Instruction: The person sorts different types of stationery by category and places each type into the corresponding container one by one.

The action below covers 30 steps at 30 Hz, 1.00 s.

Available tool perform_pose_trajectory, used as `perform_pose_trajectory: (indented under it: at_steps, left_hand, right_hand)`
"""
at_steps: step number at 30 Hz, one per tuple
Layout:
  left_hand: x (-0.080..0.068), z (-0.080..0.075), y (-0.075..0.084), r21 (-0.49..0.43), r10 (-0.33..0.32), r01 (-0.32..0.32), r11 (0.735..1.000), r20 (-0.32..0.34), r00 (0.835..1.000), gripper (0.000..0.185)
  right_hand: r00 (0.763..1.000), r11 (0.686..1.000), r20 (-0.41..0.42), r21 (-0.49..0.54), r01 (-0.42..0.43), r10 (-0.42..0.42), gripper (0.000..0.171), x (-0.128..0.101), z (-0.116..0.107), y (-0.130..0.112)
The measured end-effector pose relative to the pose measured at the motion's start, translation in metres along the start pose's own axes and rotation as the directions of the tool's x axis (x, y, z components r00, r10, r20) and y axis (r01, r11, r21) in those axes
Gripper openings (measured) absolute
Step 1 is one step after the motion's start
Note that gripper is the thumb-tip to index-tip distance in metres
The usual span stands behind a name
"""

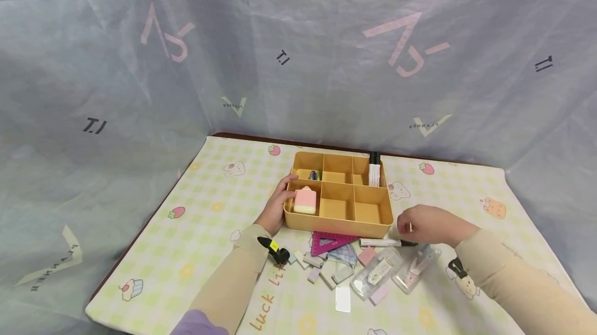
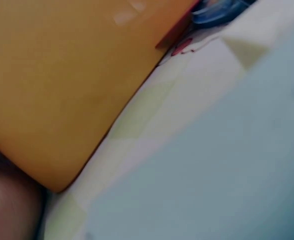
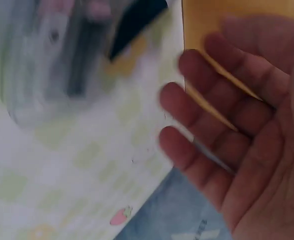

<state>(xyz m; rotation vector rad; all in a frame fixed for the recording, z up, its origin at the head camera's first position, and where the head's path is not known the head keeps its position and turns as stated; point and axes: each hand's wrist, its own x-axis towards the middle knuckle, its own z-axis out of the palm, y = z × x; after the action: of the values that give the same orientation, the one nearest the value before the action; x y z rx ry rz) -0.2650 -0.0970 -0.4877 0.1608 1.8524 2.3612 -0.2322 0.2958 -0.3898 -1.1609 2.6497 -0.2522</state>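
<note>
A yellow six-compartment organizer box [image 1: 338, 227] stands on the table. My left hand [image 1: 275, 208] grips its left side, fingers over the rim; in the left wrist view part of that hand [image 2: 12, 200] shows at the box's corner. Hovering just right of the box, my right hand [image 1: 426, 225] is empty, its fingers [image 3: 179, 102] loosely bent and spread in the right wrist view. Below it lies a whiteboard marker [image 1: 380, 242] with a black cap. Two more markers [image 1: 374, 171] stand in the back right compartment. A pink and cream bottle-shaped item [image 1: 305, 201] sits front left.
In front of the box lie a magenta set square [image 1: 328, 242], several small erasers and blocks [image 1: 366, 255], and two clear cases [image 1: 377, 274] [image 1: 416, 268]. Small dark items [image 1: 314, 175] are in the back left compartment. A grey curtain [image 1: 298, 65] hangs behind the table.
</note>
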Motion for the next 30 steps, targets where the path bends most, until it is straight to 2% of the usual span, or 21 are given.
perform_pose_trajectory:
  at_steps: [2, 4, 10, 18, 24, 27, 30]
  left_hand:
    - [0.0, 0.0, 0.001, -0.001, 0.004, -0.004, 1.0, -0.001, 1.0, 0.057]
    - [0.001, 0.0, 0.001, -0.002, 0.012, -0.012, 1.0, 0.003, 1.0, 0.057]
    - [0.001, 0.001, 0.001, -0.002, 0.016, -0.016, 1.0, -0.003, 1.0, 0.057]
    - [0.001, 0.001, 0.0, -0.014, 0.011, -0.011, 1.0, -0.004, 1.0, 0.057]
    - [0.002, 0.001, 0.0, -0.011, 0.013, -0.013, 1.0, -0.002, 1.0, 0.058]
    - [0.001, 0.001, 0.001, -0.006, 0.01, -0.01, 1.0, -0.006, 1.0, 0.057]
    - [-0.001, 0.002, 0.003, -0.006, 0.009, -0.009, 1.0, -0.008, 1.0, 0.057]
  right_hand:
    - [0.999, 0.999, 0.044, 0.008, -0.032, 0.032, 0.013, -0.001, 0.007, -0.003]
    - [0.997, 0.998, 0.051, -0.017, -0.058, 0.058, 0.017, -0.002, 0.014, -0.006]
    - [0.997, 0.989, -0.03, -0.125, -0.078, 0.075, 0.026, -0.003, 0.031, -0.009]
    - [0.992, 0.977, -0.087, -0.189, -0.102, 0.087, 0.024, -0.003, 0.036, -0.011]
    - [0.993, 0.992, -0.105, -0.104, -0.071, 0.06, 0.021, -0.009, 0.017, -0.011]
    - [0.993, 1.0, -0.114, -0.005, -0.023, 0.022, 0.02, -0.014, 0.0, -0.012]
    - [0.989, 0.994, -0.146, 0.107, 0.034, -0.018, 0.018, -0.018, -0.02, -0.012]
